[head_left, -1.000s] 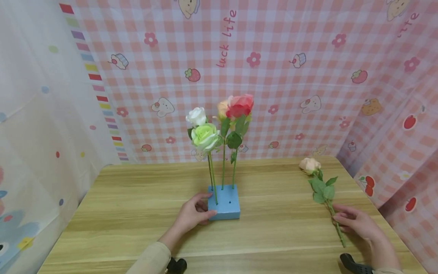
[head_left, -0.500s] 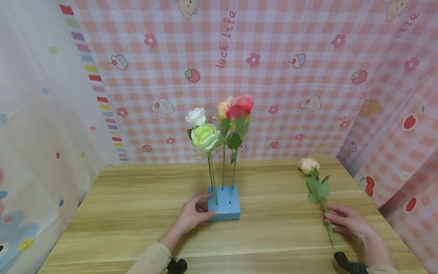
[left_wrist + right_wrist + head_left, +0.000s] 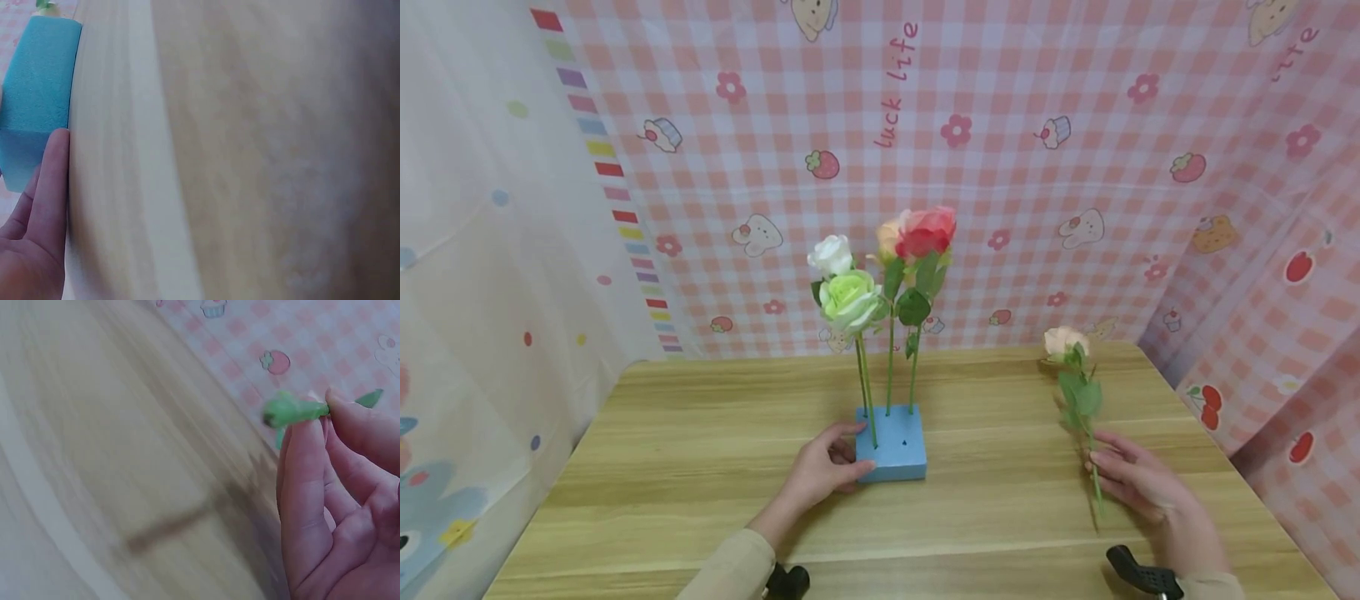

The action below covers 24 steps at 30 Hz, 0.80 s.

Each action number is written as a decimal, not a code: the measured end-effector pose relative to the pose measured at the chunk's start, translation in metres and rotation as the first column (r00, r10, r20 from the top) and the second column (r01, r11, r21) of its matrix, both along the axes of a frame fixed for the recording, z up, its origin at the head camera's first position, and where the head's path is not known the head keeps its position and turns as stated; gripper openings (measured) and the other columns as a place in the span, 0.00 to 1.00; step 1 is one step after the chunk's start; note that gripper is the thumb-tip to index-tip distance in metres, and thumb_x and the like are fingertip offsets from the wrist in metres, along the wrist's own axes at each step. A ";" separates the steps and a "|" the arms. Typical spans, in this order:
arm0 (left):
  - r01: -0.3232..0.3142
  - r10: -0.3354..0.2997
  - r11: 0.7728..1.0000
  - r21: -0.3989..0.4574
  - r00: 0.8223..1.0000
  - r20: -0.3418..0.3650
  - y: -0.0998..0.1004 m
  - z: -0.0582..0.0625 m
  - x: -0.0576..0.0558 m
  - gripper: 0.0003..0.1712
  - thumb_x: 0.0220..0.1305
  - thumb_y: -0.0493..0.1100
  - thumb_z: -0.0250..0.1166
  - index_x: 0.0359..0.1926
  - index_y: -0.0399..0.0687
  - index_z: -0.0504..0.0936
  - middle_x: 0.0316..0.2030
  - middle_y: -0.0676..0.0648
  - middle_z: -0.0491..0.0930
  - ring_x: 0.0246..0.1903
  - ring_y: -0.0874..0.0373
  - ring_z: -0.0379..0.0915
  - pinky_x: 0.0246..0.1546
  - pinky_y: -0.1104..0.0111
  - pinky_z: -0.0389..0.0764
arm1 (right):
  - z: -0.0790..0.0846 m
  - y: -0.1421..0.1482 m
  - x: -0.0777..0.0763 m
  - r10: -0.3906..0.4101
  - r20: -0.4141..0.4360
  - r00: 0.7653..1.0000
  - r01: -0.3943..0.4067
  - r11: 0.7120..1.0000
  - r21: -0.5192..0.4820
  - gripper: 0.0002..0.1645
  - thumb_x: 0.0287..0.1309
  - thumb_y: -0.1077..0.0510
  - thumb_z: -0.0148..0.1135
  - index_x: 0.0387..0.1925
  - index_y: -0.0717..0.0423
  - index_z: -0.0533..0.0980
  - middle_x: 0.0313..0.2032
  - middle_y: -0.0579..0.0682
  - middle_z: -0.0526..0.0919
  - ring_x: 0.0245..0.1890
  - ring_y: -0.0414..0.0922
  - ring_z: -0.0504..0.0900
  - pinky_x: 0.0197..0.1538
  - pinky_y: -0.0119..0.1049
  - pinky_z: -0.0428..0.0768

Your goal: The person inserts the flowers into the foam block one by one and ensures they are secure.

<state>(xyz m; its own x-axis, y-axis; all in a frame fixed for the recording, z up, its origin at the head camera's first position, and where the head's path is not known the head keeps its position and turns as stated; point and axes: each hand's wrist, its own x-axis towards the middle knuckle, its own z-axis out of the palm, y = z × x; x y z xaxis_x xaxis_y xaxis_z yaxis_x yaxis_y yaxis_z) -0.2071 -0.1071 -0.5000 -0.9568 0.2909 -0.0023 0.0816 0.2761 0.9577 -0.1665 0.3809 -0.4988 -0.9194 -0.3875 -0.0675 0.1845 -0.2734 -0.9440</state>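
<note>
My left hand (image 3: 817, 465) holds the left side of a light blue block (image 3: 901, 461), thumb at the front corner and fingers toward the back. In the left wrist view a finger lies along the block's side (image 3: 44, 75). Artificial roses stand upright in the block: a white rose (image 3: 831, 255), a green rose (image 3: 850, 300), a peach rose (image 3: 888, 239) and a red rose (image 3: 927, 232). A small hole shows at its front right. Off to the right, my right hand (image 3: 1138, 482) pinches the stem of another peach rose (image 3: 1065, 342); its cut stem end (image 3: 287, 412) points toward the right wrist camera.
A wooden table (image 3: 700, 433) carries the block near its middle. Behind it hangs a pink checked cloth (image 3: 1015, 100), with a white dotted cloth (image 3: 467, 250) at the left. Black wrist mounts sit near the front edge.
My right hand has moved left with the peach rose and lifted it, and the stem now stands more upright. The left hand and the block have stayed in place.
</note>
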 end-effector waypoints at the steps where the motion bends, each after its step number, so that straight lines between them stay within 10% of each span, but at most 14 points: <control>1: 0.000 0.000 1.000 0.001 1.000 0.000 0.000 0.000 0.000 0.35 0.56 0.40 0.76 0.64 0.45 0.75 0.35 0.42 0.75 0.33 0.53 0.74 0.28 0.61 0.88 | 0.000 -0.003 -0.001 0.012 -0.017 1.000 -0.013 1.000 -0.026 0.23 0.74 0.70 0.46 0.52 0.40 0.77 0.47 0.46 0.82 0.46 0.40 0.82 0.50 0.33 0.83; 24: 0.002 -0.002 1.000 0.013 1.000 -0.004 0.000 -0.001 0.000 0.34 0.55 0.39 0.76 0.63 0.46 0.76 0.35 0.42 0.75 0.32 0.53 0.74 0.28 0.61 0.88 | 0.017 -0.085 -0.023 -0.157 -0.182 0.971 0.153 0.988 -0.036 0.23 0.65 0.76 0.54 0.54 0.51 0.66 0.42 0.48 0.86 0.45 0.43 0.85 0.48 0.35 0.85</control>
